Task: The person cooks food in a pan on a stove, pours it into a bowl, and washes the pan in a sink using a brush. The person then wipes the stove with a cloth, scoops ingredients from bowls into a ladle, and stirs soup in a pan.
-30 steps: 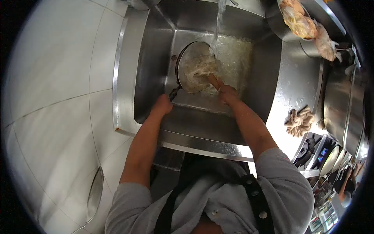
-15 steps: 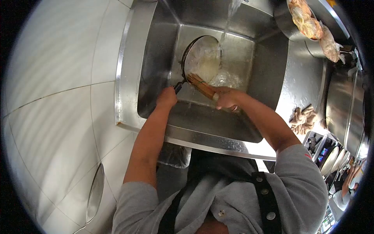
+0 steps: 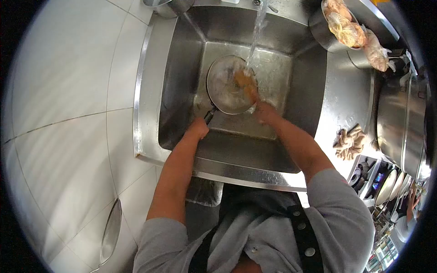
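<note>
A round frying pan (image 3: 223,88) with a black handle (image 3: 210,115) sits low in the steel sink (image 3: 305,86), its inside facing up. My left hand (image 3: 198,128) is closed around the end of that handle. In my right hand (image 3: 265,113) is a bamboo scrubbing brush (image 3: 246,85), somewhat blurred, its bristle end inside the pan on the right. Running water (image 3: 257,34) falls from the far side of the sink to the pan's upper right edge, close to the bristles. My right fingers are partly blurred.
A steel pot (image 3: 321,34) with plastic-bagged food (image 3: 346,29) stands at the sink's far right corner. On the right ledge lies a crumpled cloth (image 3: 350,142). Another metal container (image 3: 169,7) is at the far left corner. White tiles (image 3: 63,82) border the left side.
The pan has gone from tilted to flatter, with its inside more toward me. The brush has moved from the pan's near rim to its right inner side, by the water. The view has shifted slightly.
</note>
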`<state>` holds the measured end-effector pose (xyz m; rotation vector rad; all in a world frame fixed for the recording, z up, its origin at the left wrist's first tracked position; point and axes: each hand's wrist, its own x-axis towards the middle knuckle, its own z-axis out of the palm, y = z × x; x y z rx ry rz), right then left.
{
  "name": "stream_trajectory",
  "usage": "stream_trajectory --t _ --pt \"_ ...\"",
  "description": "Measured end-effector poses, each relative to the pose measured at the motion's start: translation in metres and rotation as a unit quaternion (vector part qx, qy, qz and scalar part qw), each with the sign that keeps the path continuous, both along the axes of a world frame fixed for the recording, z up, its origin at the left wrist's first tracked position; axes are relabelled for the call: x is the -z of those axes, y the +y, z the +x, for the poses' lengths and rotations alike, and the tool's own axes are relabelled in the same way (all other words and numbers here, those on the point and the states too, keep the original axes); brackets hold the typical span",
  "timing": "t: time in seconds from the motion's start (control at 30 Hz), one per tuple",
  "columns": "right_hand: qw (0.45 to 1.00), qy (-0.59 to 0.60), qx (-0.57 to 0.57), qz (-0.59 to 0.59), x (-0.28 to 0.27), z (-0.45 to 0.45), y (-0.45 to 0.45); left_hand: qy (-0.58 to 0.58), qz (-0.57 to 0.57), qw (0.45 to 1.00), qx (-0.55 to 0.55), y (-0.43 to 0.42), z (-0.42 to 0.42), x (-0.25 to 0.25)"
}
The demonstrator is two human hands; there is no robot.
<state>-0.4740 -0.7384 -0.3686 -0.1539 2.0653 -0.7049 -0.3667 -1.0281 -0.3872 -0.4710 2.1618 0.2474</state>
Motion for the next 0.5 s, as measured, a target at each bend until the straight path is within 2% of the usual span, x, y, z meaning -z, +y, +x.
stream_trajectory --t 0.07,0.13,0.17,0.23,0.3,0.33,0.37,0.43,0.47,0.5 --pt "0.971 0.185 -0.145 0.051 0.018 0.046 0.024 0.002 0.001 1.000 0.019 0.001 0.000 -0.010" --pt "0.953 0.160 -0.226 0.125 0.016 0.033 0.023 -0.052 0.042 0.997 0.043 0.000 -0.008 -0.030" --pt "0.956 0.043 -0.234 0.171 0.003 -0.013 0.014 -0.080 0.061 0.993 0.054 -0.001 -0.010 -0.037" --pt "0.990 -0.045 -0.062 0.116 -0.005 -0.030 -0.008 -0.100 0.069 0.992 0.022 0.002 -0.010 -0.013" --pt "0.992 -0.073 0.096 0.025 -0.022 0.003 -0.055 -0.068 0.059 0.996 0.028 0.011 0.007 0.002" --pt "0.989 -0.119 0.075 0.032 -0.051 0.008 -0.085 -0.017 0.039 0.998 0.051 0.016 0.011 -0.006" --pt "0.992 0.019 0.111 -0.056 -0.024 0.035 -0.106 0.038 0.017 0.996 0.077 0.016 0.005 -0.011" --pt "0.980 0.061 0.121 -0.147 0.009 0.035 -0.124 -0.012 0.043 0.999 0.010 0.014 -0.003 -0.017" --pt "0.983 -0.035 0.097 -0.151 0.017 -0.006 -0.128 -0.040 0.057 0.997 -0.025 0.014 -0.003 -0.018" --pt "0.979 -0.067 0.111 -0.159 0.018 -0.012 -0.129 -0.059 0.072 0.996 -0.008 0.014 0.001 -0.015"
